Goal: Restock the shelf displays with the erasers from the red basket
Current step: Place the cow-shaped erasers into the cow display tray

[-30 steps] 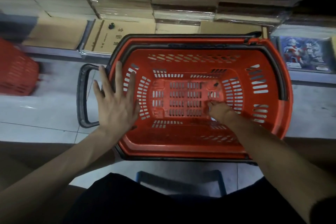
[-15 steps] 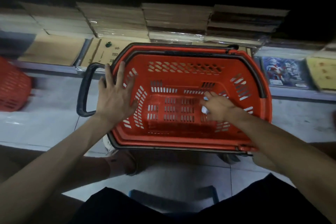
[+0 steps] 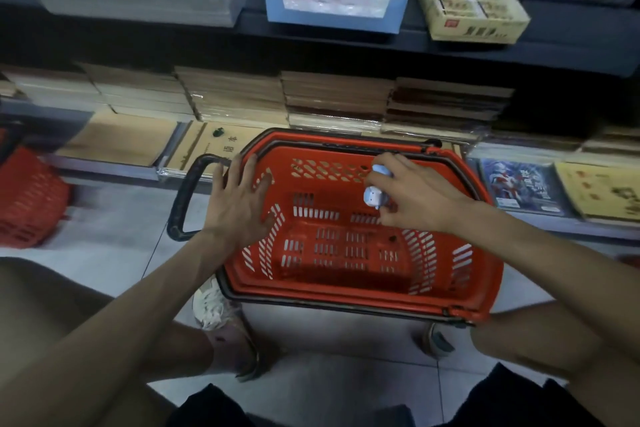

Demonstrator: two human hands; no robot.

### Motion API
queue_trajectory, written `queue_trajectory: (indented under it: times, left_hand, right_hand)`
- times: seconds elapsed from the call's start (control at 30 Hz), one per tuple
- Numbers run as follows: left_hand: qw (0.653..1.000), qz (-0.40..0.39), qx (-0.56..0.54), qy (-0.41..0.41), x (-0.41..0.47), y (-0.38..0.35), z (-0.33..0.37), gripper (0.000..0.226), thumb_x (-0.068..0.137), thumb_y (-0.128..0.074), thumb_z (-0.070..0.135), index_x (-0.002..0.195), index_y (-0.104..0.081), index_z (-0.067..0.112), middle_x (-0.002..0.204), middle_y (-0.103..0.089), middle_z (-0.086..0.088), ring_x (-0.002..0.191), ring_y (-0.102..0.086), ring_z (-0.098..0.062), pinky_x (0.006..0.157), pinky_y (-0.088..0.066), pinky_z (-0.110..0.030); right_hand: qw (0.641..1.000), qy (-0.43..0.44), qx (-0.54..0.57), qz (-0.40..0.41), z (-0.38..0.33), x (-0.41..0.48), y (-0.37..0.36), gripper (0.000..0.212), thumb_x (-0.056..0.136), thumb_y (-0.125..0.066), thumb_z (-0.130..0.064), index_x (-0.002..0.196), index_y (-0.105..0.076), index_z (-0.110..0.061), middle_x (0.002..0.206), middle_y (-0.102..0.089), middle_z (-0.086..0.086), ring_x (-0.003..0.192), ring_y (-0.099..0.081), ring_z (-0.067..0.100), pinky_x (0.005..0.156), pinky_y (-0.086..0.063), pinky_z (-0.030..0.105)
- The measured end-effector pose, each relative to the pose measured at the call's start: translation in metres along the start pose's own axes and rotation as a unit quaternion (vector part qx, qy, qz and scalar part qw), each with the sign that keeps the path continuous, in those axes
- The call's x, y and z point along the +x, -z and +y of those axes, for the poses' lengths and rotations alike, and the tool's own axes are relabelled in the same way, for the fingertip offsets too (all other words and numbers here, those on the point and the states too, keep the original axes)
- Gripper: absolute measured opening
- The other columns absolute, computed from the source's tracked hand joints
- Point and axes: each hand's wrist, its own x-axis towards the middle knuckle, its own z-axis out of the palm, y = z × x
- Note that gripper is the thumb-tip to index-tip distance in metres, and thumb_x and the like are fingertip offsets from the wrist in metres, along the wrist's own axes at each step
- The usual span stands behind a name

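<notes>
Checker: Erasers (image 3: pixel 374 197), where are they sitting now?

Picker: The right hand (image 3: pixel 415 198) is holding them above the far right part of the red basket (image 3: pixel 346 302). I think they are two small blue-white cow figures. Its fingers (image 3: pixel 393 161) are curling around them, and the lower one is peeking out on the left side of the hand.

Checker: And what is the left hand (image 3: pixel 239 208) doing?

Picker: It is resting on the left rim of the basket, with fingers spreading wide and holding nothing.

Checker: Which way is the display lying from the erasers?

Picker: The blue display box (image 3: pixel 332 15) with similar cows is standing on the upper shelf (image 3: pixel 571 48), farther away than the hand and a little to the left. So I am judging that the right hand is the nearer one, and that it is needing to travel up and away, slightly left.
</notes>
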Motion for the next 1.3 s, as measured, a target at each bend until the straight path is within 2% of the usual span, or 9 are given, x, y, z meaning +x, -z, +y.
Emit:
queue_trajectory:
  times: [0.2,0.3,0.37,0.5,0.63,0.9,1.03,1.17,1.3]
  left_hand:
    - [0.992,0.096,-0.078,-0.022,0.004,0.033,0.015,0.077,0.090,-0.056,0.061,0.154,-0.041,0.021,0.164,-0.031,-0.021,0.156,-0.018,-0.041,0.124,-0.020,-0.062]
    - [0.949,0.154,-0.273,-0.020,0.008,0.066,0.031,0.065,0.095,-0.052,0.054,0.151,-0.047,0.022,0.154,-0.046,-0.010,0.147,-0.036,-0.030,0.120,-0.034,-0.055]
    - [0.848,0.111,-0.518,0.010,0.012,0.094,0.045,0.050,0.101,-0.052,0.042,0.146,-0.056,0.022,0.144,-0.057,-0.003,0.135,-0.050,-0.018,0.114,-0.043,-0.045]
    - [0.450,-0.076,-0.886,0.087,0.021,0.145,0.064,0.053,0.099,-0.047,0.047,0.132,-0.068,0.012,0.113,-0.075,-0.012,0.094,-0.072,-0.025,0.076,-0.059,-0.038]
    - [0.318,-0.132,-0.938,0.040,0.030,0.168,0.078,0.053,0.103,-0.047,0.038,0.132,-0.064,-0.003,0.114,-0.069,-0.021,0.092,-0.069,-0.028,0.077,-0.057,-0.036]
    - [0.266,-0.134,-0.955,0.016,0.050,0.173,0.086,0.036,0.094,-0.042,0.014,0.108,-0.070,-0.004,0.105,-0.069,-0.020,0.089,-0.070,-0.024,0.080,-0.055,-0.032]
    - [0.249,-0.100,-0.963,0.030,0.056,0.180,0.088,0.037,0.090,-0.042,0.006,0.098,-0.077,-0.002,0.111,-0.072,-0.023,0.097,-0.069,-0.026,0.080,-0.059,-0.034]
    - [0.360,-0.059,-0.928,0.081,0.059,0.182,0.084,0.029,0.095,-0.054,0.015,0.093,-0.082,0.011,0.080,-0.063,-0.002,0.069,-0.056,-0.012,0.055,-0.046,-0.025]
    - [0.492,-0.050,-0.865,0.082,0.058,0.183,0.080,0.037,0.096,-0.066,0.048,0.102,-0.078,0.013,0.079,-0.047,-0.009,0.062,-0.049,-0.013,0.053,-0.038,-0.029]
  right_hand:
    - [0.989,0.006,0.057,0.134,-0.016,0.001,0.059,0.039,0.077,-0.064,-0.029,0.115,-0.060,-0.026,0.126,-0.049,-0.002,0.105,-0.055,0.020,0.063,-0.047,0.031]
    - [0.971,-0.001,0.147,0.190,-0.023,0.005,0.076,0.039,0.076,-0.064,-0.025,0.115,-0.062,-0.024,0.122,-0.049,-0.003,0.099,-0.055,0.017,0.073,-0.052,0.040]
    - [0.956,-0.011,0.188,0.224,-0.028,0.010,0.084,0.037,0.075,-0.069,-0.021,0.112,-0.064,-0.023,0.118,-0.051,-0.003,0.095,-0.057,0.016,0.079,-0.051,0.039]
    - [0.935,-0.037,0.235,0.263,-0.038,0.023,0.092,0.037,0.074,-0.071,-0.020,0.110,-0.065,-0.022,0.115,-0.053,-0.003,0.094,-0.059,0.014,0.081,-0.050,0.031]
    - [0.938,-0.067,0.215,0.262,-0.041,0.033,0.093,0.040,0.075,-0.071,-0.018,0.115,-0.067,-0.021,0.117,-0.053,0.001,0.092,-0.060,0.016,0.078,-0.050,0.028]
    - [0.910,-0.143,0.305,0.243,-0.038,0.048,0.096,0.035,0.085,-0.075,-0.021,0.118,-0.070,-0.030,0.120,-0.057,-0.008,0.101,-0.062,0.009,0.089,-0.051,0.028]
    - [0.824,-0.156,0.457,0.296,-0.025,0.051,0.108,0.032,0.089,-0.071,-0.008,0.114,-0.075,-0.026,0.112,-0.072,-0.005,0.105,-0.069,0.011,0.093,-0.057,0.039]
    - [0.745,-0.162,0.572,0.302,-0.020,0.043,0.124,0.043,0.089,-0.076,-0.003,0.126,-0.068,-0.023,0.110,-0.076,-0.002,0.099,-0.074,0.011,0.084,-0.060,0.030]
    - [0.683,-0.160,0.646,0.301,-0.021,0.038,0.128,0.047,0.085,-0.079,-0.001,0.126,-0.063,-0.016,0.112,-0.077,0.001,0.102,-0.075,0.015,0.088,-0.060,0.031]
